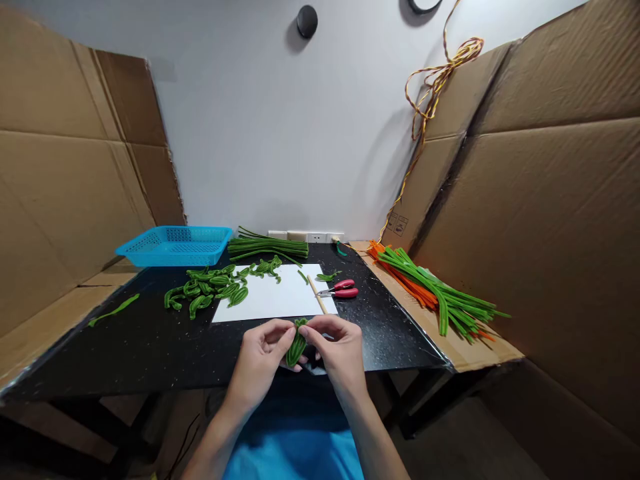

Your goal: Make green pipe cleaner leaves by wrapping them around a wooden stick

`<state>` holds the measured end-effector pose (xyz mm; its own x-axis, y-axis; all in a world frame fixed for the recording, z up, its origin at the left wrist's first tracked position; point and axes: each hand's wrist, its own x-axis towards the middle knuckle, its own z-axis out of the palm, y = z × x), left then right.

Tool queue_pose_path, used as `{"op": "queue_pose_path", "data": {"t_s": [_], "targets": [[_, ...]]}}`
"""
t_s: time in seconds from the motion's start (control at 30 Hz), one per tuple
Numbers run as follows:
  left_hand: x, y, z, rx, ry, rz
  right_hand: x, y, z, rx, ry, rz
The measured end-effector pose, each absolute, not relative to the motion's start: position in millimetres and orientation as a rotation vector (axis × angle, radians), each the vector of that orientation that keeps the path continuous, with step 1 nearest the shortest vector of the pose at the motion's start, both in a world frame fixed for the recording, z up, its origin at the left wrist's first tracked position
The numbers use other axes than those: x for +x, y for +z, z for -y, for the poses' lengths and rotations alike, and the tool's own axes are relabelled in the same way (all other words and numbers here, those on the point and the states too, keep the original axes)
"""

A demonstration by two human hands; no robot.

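Note:
A green leaf shape of bent fuzzy stems (297,349) is held between both hands at the table's front edge. My left hand (263,353) pinches its upper left side with thumb and forefinger. On the right, my right hand (340,347) closes its thumb and forefinger on the leaf's top end. Behind the hands lies a white sheet (270,293), with a wooden stick (317,295) and red-handled pliers (344,289) at its right side. Several similar green leaf shapes (200,287) lie in a pile on the left, partly over the sheet.
A blue basket (175,257) stands at the back left of the black table (135,347). Dark green stems (270,249) lie beside it. Bright green stems (450,300) and orange stems (410,285) rest on cardboard at the right. Cardboard walls (550,200) flank both sides.

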<state>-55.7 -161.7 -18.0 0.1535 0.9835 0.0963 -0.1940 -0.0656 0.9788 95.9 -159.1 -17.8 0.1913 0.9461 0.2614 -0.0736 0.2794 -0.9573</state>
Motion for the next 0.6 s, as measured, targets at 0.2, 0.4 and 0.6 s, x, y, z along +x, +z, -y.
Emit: {"op": "queue_pose_path", "data": {"t_s": [0.2,0.4,0.6], "targets": [[-55.7,-15.1,164.0,1.200,1.251,-0.936,97.1,-16.2,160.7,-0.949,0.953,1.120],[-57.3,-17.6,162.1,1.202,1.228,-0.933,96.6,-16.3,161.1,-0.921,1.004,1.117],[-56.9,-16.0,163.3,1.232,1.181,-0.895,93.4,-21.9,160.1,-0.942,0.906,1.042]]}}
